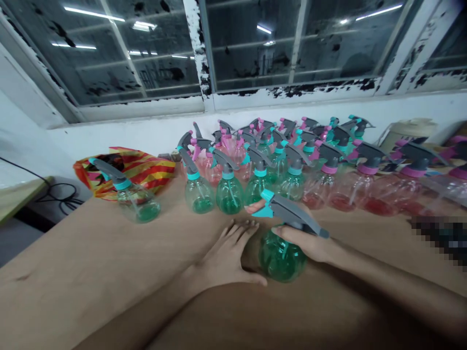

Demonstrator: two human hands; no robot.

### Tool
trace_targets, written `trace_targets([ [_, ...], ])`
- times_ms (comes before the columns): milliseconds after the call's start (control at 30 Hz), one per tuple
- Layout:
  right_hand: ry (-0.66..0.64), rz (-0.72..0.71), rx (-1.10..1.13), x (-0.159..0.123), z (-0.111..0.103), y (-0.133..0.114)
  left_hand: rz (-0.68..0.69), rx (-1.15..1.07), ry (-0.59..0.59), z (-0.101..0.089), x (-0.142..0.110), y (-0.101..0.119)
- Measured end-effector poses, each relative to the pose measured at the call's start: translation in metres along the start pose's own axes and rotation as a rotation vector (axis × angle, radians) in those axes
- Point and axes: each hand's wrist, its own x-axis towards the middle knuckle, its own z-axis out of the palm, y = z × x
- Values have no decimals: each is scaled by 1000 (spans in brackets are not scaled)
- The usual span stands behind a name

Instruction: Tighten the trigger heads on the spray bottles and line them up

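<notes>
Below the window, our counter bears grouped spray bottles, and nearer us our right hand grips a green bottle by its narrow top, likely for a firm upright hold, while our left hand spreads open beside it, perhaps for steadiness.

Looks forward and slightly down from the person's head, across the desk toward the wall and the windows at the top. Views the left hand and right hand from close above and behind, near the middle. Takes in the rows of spray bottles farther off, and reaches past the desk's left edge.
</notes>
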Motion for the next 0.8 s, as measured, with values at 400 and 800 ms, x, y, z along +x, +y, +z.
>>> trace_targets([
  [400, -9, 11, 105, -1, 0, 9, -4, 124, -107, -2, -3, -7],
  [800, 77, 73, 86, -2, 2, 2, 15, 195, -126, -8, -2, -3],
])
